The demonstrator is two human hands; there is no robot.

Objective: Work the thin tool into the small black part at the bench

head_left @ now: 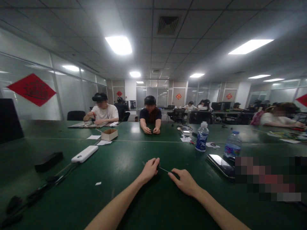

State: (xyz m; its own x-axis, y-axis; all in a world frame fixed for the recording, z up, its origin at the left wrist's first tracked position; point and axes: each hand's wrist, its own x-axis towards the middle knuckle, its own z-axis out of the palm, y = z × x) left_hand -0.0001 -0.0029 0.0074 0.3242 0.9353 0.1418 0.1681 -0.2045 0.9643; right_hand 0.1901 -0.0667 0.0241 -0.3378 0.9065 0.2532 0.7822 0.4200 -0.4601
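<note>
My left hand [150,169] is closed around a small dark object [158,166], mostly hidden by the fingers. From my right hand [184,181], a thin metal shaft [164,169], like that of a screwdriver, reaches left to the dark object. The right thumb and fingers are closed about its other end, where a bit of dark handle shows in the gap. Whether the shaft's tip sits in the object or only touches it, I cannot tell. Both hands are just above the green table [134,207].
To the left lie a white power strip [85,154], a black block [48,161] and cables. A small box [109,134] stands beyond. On the right are a phone [222,166] and two bottles, one blue-labelled [201,137]. Across the table, a person [150,116] handles something small.
</note>
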